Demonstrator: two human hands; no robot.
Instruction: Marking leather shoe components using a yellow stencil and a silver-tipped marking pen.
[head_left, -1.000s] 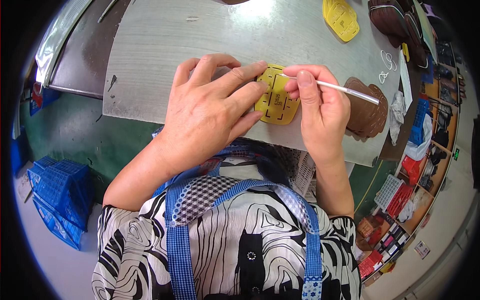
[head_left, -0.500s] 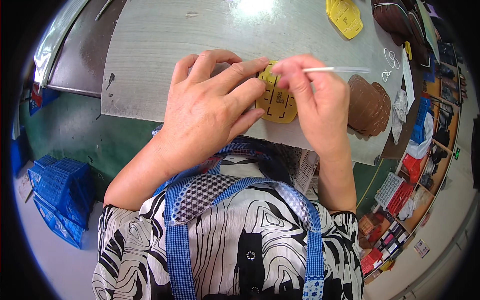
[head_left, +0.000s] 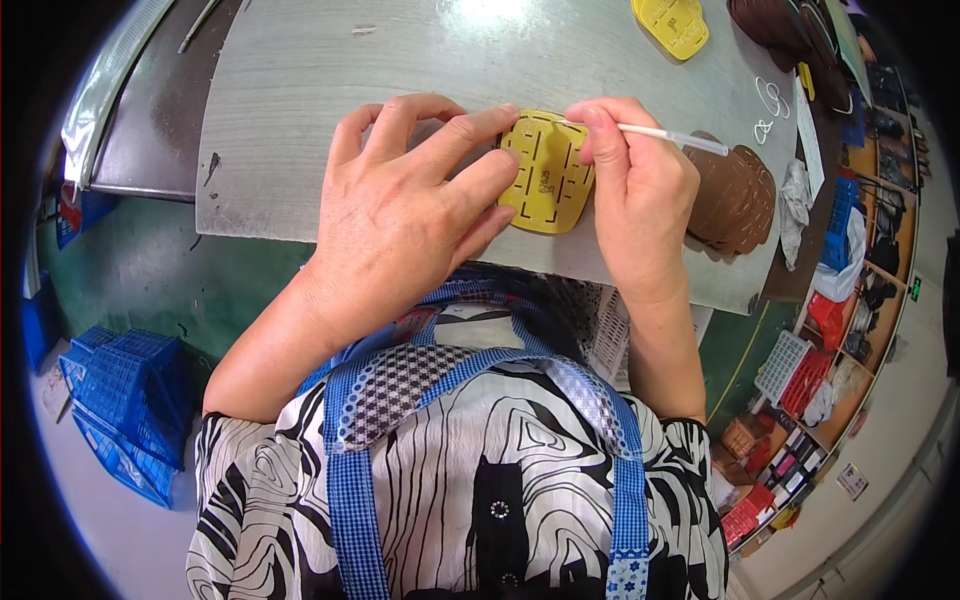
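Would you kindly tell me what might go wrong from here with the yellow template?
The left hand touches only the left side of the yellow template, so it might pivot. The white pen-like tool in the right hand might skid across the template's narrow dark slots.

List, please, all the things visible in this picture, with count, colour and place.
Table: one, grey, centre
Near plate: one, yellow, slotted, between the hands
Far plate: one, yellow, upper right
Pen: one, white, tip at near plate's top
Slotted pieces: count unclear, brown, table's right
Bundle: count unclear, dark brown, upper right
Cords: count unclear, white, table's right
Baskets: count unclear, blue, lower left
Shelves: count unclear, tan, far right, filled with mixed items
Apron: one, blue check, bottom
Shirt: one, black-and-white, bottom
Left hand: one, bare, touching near plate
Right hand: one, bare, holding pen
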